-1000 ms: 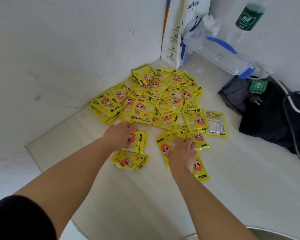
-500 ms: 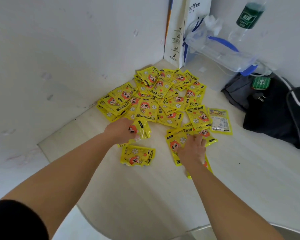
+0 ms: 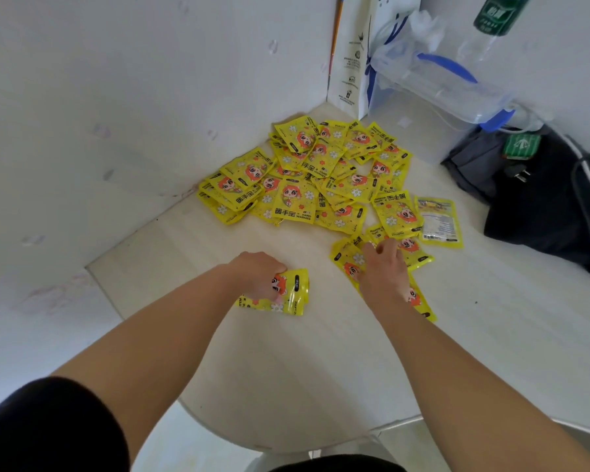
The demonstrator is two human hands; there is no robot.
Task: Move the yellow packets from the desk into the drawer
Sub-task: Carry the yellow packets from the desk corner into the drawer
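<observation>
Head view: your left hand [image 3: 259, 279] grips a small stack [image 3: 292, 294] of packets on the near part of the desk [image 3: 286, 369]. Fingers are curled round it, probably bunching several for one trip. Your right hand [image 3: 384, 272] rests on loose packets [image 3: 346, 264] to the right, fingers laid flat and a bit spread, nothing clamped. Looks like raking them together. Main pile [image 3: 307, 185] sits far, in the wall corner. One face-down packet [image 3: 438, 221] lies right of it, near the black bag [image 3: 542, 206]. Drawer not in view. Early stage, I judge: most packets are on the desk.
</observation>
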